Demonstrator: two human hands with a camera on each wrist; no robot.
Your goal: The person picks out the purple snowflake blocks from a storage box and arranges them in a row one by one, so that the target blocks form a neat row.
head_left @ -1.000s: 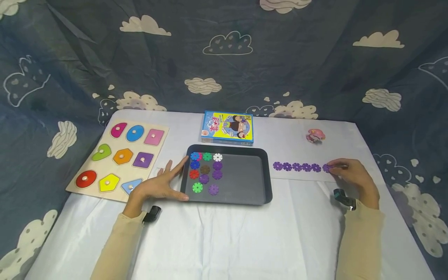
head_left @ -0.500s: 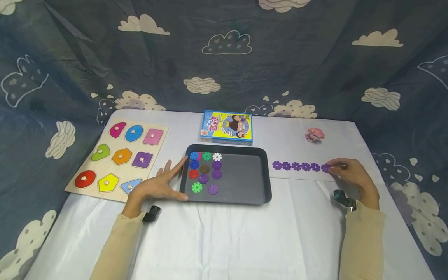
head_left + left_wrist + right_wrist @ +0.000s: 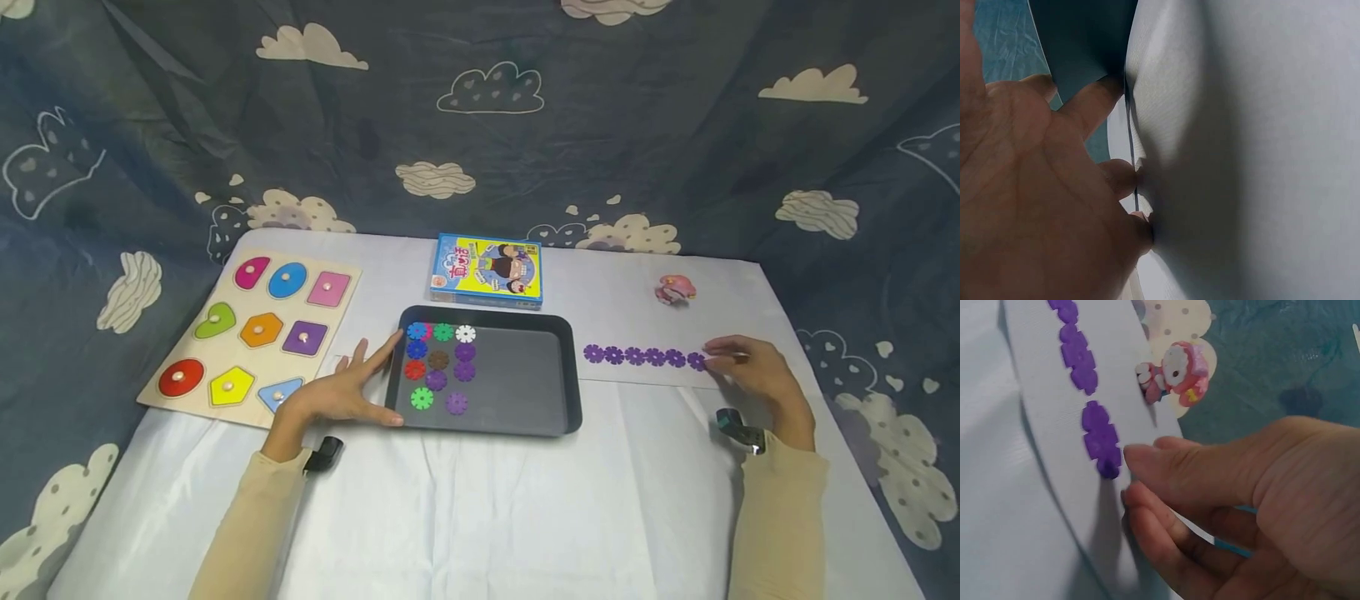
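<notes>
My left hand [image 3: 341, 396] spreads at the left side of a dark grey tray [image 3: 525, 379], thumb near its front corner and index finger near the back corner. In the left wrist view, fingertips meet the tray's side [image 3: 1082, 37]. Flower-shaped plastic discs of mixed colours, such as a white one [image 3: 466, 333] and a light green one [image 3: 422, 398], lie in the tray's left half. Right of it runs a row of several purple discs [image 3: 635, 357]. My right hand [image 3: 757, 367] hovers beside the row's right-end disc [image 3: 1102, 440], thumb and fingers slightly apart and holding nothing.
A wooden shape puzzle board [image 3: 243, 329] with knobbed pieces lies at the left. Behind the tray is a blue and yellow card box [image 3: 487, 271]. A small pink toy figure [image 3: 676, 289] stands behind the purple row. A cloud-patterned curtain [image 3: 480, 142] hangs at the back.
My right hand has let go of the last purple disc and drawn slightly right; that disc now sits at the row's end. The left hand has stayed at the tray.
</notes>
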